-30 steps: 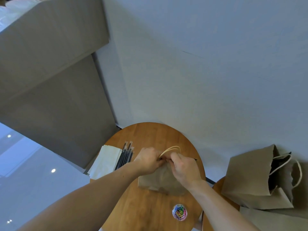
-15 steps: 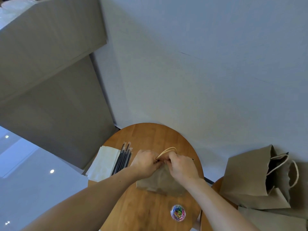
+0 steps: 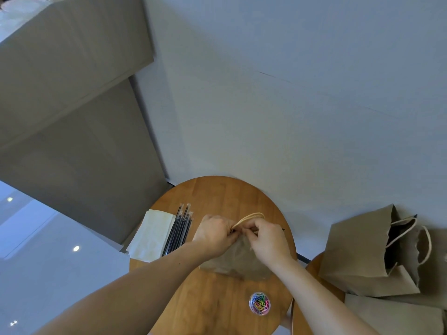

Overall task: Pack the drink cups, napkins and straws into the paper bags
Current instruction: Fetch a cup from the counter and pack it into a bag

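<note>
Wood table [image 3: 217,194] by a grey wall [image 3: 290,105] carries a paper bag [image 3: 232,264]

Bare arms only, lol. Left forearm [image 3: 135,293] and right forearm [image 3: 316,296] uncovered all the way from the wrist to the bottom edge of the shot. Left grip [image 3: 214,234] and right grip [image 3: 268,240] bare as well. One tiny dark speck [image 3: 179,263] partway along the left forearm. Can't see anything past the elbows.
</note>
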